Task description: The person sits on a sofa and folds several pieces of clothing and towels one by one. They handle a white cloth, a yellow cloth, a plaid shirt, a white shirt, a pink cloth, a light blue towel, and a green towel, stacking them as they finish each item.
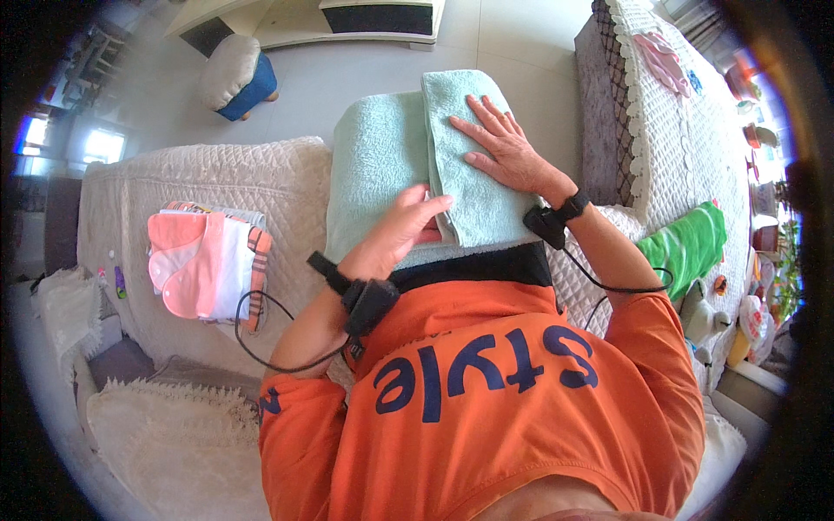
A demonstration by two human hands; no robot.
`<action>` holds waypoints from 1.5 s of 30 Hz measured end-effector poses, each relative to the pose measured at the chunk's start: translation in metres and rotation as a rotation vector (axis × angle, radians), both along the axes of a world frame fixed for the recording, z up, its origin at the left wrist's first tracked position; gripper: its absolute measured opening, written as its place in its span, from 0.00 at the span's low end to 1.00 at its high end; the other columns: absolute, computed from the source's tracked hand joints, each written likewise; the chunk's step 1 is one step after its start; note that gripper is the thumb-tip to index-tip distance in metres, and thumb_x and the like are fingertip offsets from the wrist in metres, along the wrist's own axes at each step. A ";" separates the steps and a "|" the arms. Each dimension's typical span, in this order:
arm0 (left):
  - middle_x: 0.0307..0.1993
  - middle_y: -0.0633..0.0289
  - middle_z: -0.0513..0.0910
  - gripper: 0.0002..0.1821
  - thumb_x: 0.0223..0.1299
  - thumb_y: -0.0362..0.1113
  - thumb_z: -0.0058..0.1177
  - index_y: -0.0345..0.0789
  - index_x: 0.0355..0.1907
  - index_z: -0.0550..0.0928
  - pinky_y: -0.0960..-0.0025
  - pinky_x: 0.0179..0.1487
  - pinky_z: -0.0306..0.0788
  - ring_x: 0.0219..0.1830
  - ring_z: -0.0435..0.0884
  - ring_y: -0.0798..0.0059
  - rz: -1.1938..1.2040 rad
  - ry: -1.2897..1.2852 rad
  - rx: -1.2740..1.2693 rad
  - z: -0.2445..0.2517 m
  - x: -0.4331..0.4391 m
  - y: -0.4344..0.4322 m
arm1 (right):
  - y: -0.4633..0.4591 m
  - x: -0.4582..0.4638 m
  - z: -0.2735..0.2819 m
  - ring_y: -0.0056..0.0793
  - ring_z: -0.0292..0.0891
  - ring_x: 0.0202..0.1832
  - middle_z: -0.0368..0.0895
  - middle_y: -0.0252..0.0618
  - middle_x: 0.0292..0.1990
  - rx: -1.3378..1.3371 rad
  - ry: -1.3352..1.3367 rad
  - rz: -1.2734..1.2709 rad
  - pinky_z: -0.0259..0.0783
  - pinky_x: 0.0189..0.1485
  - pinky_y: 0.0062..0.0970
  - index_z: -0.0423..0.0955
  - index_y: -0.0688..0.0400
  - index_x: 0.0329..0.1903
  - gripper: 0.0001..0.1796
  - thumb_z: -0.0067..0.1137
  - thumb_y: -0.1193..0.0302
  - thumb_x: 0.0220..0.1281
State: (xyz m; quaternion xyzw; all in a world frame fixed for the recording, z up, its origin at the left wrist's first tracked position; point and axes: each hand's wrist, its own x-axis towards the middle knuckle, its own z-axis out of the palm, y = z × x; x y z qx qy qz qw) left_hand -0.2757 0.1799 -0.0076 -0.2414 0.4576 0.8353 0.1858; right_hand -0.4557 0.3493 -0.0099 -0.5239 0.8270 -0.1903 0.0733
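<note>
A pale mint-green terry towel [381,150] lies across my lap, with its right part folded over into a layered flap. My left hand [409,218] is at the flap's near left corner, thumb on top and the other fingers tucked under the edge, partly hidden by the cloth. Flat on the flap's upper right rests my right hand [498,143], palm down with fingers spread. Both wrists carry black strapped devices with cables.
On the quilted sofa cover [195,169] at left sits a stack of folded clothes [202,260], pink on top. To the right are a green cloth [690,244] and a grey plush toy [704,319]. A padded stool [238,78] stands on the floor ahead, near a low cabinet [381,18].
</note>
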 end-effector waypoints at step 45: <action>0.51 0.52 0.81 0.24 0.70 0.43 0.52 0.27 0.59 0.73 0.69 0.56 0.74 0.51 0.80 0.71 0.337 0.300 -0.715 0.002 -0.048 -0.016 | 0.068 0.022 0.011 0.28 0.74 0.55 0.79 0.39 0.54 -0.500 -1.534 -0.468 0.70 0.56 0.27 0.65 0.63 0.67 0.44 0.39 0.36 0.69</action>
